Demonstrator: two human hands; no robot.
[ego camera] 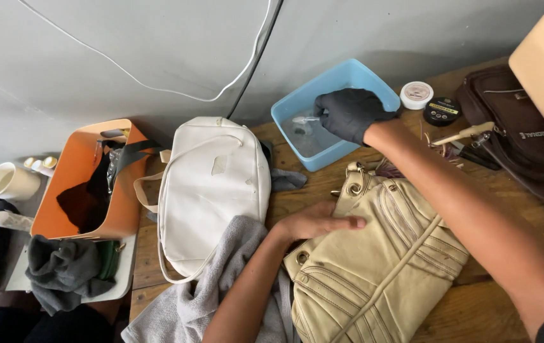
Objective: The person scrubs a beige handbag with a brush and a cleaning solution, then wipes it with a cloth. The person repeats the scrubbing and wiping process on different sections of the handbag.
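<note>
Three handbags (211,190), two hands (319,222), two tins (416,94), one blue tub (294,105)

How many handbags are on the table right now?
3. A white handbag lies left of centre, a beige handbag sits under the bare left hand, and a dark brown handbag is at the right edge, partly cut off. Others may be out of view.

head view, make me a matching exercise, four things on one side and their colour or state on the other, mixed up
Things:
1. right hand
2. left hand
3. tub
4. tall bag

Colour or state:
A. orange, with dark cloth inside
B. bare, lying flat on the beige handbag
C. light blue, holding some water
D. in a black glove, dipping a small clear thing in the tub

Pairs: 1-D, 2-B, 3-C, 4-A
</note>
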